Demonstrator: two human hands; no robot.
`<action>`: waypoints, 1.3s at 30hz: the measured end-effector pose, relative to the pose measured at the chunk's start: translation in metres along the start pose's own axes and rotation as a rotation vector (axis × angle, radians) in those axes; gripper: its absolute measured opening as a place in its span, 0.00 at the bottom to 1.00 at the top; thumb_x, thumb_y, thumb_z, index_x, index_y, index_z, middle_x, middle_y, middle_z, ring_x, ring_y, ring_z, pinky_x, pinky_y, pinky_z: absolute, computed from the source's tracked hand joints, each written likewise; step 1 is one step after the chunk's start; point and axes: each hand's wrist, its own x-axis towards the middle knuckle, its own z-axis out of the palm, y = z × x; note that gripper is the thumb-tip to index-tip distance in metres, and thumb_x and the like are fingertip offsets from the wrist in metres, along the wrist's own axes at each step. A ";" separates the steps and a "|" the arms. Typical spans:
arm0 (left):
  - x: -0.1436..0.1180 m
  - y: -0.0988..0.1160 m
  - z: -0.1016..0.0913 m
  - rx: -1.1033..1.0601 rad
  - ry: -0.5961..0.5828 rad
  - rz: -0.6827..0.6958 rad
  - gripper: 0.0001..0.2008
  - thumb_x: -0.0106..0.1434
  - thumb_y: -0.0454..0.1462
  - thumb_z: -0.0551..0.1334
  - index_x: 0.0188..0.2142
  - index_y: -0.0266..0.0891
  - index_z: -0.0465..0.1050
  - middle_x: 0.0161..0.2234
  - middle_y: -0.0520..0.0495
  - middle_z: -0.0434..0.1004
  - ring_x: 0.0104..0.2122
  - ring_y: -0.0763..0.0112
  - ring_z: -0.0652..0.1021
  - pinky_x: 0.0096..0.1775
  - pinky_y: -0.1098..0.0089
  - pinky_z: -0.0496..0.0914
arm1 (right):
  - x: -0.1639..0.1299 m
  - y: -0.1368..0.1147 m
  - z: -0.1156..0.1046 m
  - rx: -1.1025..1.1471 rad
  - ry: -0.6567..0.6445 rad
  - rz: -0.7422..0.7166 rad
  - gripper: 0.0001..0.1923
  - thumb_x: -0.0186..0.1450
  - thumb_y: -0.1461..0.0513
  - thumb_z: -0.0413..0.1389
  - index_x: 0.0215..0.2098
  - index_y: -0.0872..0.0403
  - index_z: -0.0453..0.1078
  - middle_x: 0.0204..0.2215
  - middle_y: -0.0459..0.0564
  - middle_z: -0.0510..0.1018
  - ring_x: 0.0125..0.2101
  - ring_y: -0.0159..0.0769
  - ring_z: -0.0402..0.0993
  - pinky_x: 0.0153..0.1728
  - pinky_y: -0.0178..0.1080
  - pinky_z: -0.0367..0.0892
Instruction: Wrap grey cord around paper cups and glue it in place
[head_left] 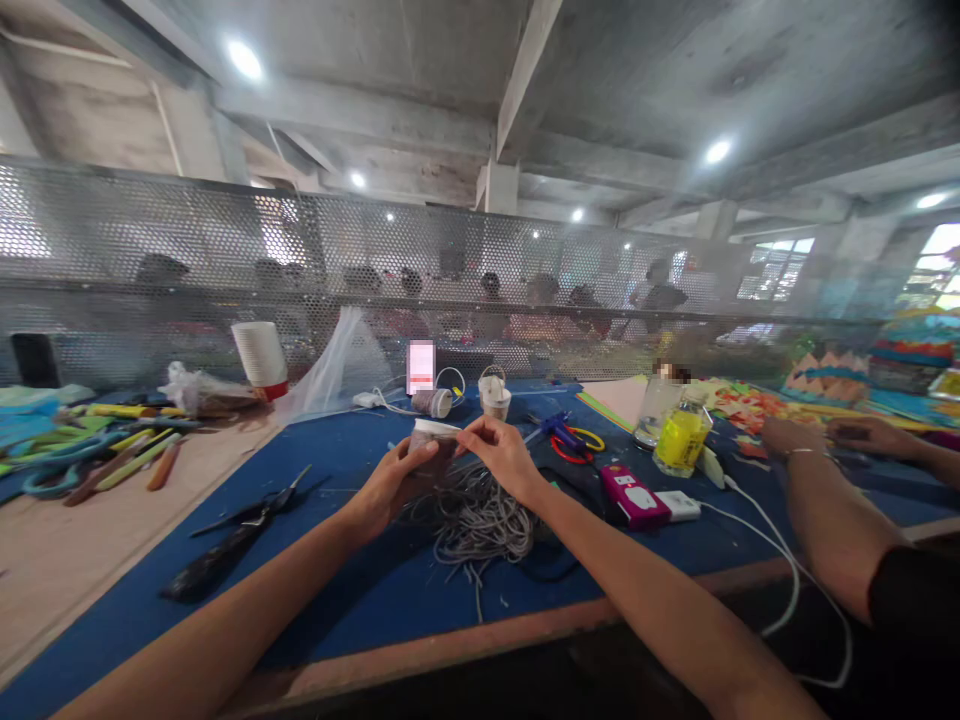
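My left hand (391, 484) is closed around a small paper cup (437, 430) with a white rim and a grey-brown wrapped side. At the cup's right edge, the fingers of my right hand (508, 458) are pinched together; what sits between them is too small to make out. Below both hands lies a loose heap of grey cord (486, 522) on the blue mat (360, 590). Behind the held cup, a cord-wrapped cup (433, 403) rests on its side. A little white cup with a looped handle (494, 396) stands upright beside it.
Black-handled scissors (232, 545) lie left, near craft tools (120, 460) and stacked paper cups (259, 358). A lit phone (421, 368) stands behind. Rightward are a blue glue gun (562, 432), pink box (634, 497), yellow bottle (681, 440), white cable (780, 550) and another person's arms (829, 500).
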 end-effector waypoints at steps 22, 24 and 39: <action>-0.002 0.002 0.001 -0.016 -0.049 0.027 0.19 0.59 0.41 0.63 0.49 0.36 0.71 0.46 0.39 0.77 0.46 0.55 0.76 0.47 0.59 0.68 | -0.001 0.003 0.000 -0.069 -0.029 0.019 0.10 0.62 0.55 0.55 0.31 0.54 0.68 0.27 0.44 0.77 0.29 0.31 0.72 0.34 0.33 0.65; -0.002 0.001 0.001 -0.019 -0.046 0.032 0.20 0.59 0.41 0.64 0.49 0.35 0.71 0.46 0.39 0.77 0.45 0.55 0.76 0.46 0.59 0.68 | -0.001 0.003 0.000 -0.063 -0.034 0.024 0.10 0.62 0.55 0.55 0.31 0.54 0.68 0.27 0.44 0.77 0.29 0.31 0.72 0.34 0.33 0.65; -0.004 0.003 0.003 -0.050 -0.082 0.023 0.17 0.60 0.39 0.62 0.48 0.36 0.73 0.46 0.39 0.78 0.43 0.58 0.77 0.45 0.62 0.70 | -0.001 0.005 0.000 -0.095 -0.048 0.047 0.10 0.63 0.55 0.54 0.30 0.53 0.67 0.26 0.43 0.76 0.30 0.32 0.73 0.34 0.33 0.65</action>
